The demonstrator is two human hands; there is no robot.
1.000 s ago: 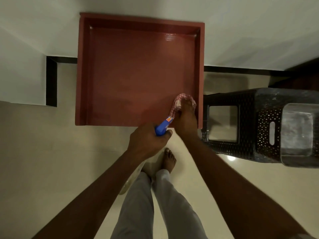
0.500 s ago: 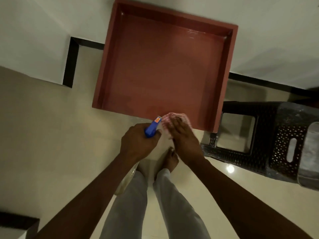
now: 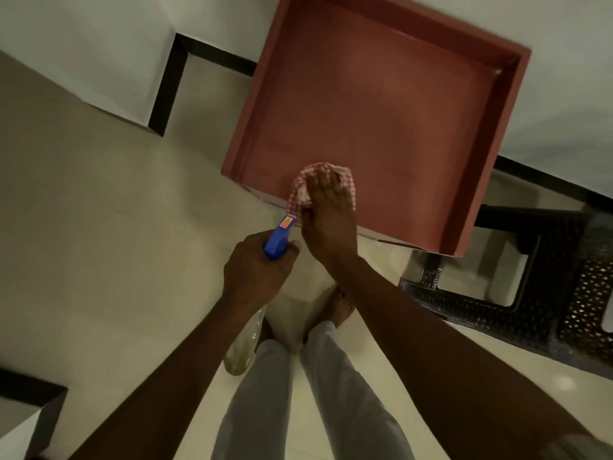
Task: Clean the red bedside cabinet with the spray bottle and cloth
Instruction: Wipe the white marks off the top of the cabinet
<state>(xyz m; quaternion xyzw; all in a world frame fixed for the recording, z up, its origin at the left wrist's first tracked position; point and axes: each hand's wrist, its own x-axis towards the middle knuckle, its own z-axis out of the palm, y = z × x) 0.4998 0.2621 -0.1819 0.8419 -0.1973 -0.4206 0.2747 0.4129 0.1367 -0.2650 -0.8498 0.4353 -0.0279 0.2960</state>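
Observation:
The red bedside cabinet [image 3: 384,104] stands against the white wall, its rimmed top seen from above. My right hand [image 3: 326,210] lies flat, pressing a red-and-white checked cloth [image 3: 297,190] onto the top's front edge, left of centre. My left hand [image 3: 258,270] is closed around a spray bottle with a blue trigger head [image 3: 278,242]; the nozzle points toward the cloth. The clear bottle body [image 3: 243,343] hangs below my forearm.
A black perforated plastic stool [image 3: 517,293] stands right of the cabinet. Pale tiled floor [image 3: 99,244] spreads on the left, with dark skirting [image 3: 167,84] along the wall. My legs and bare foot [image 3: 338,307] stand just in front of the cabinet.
My right hand has slid the cloth leftward along the cabinet's front edge and now lies flat on it. The view has swung, so the cabinet sits further right and tilted.

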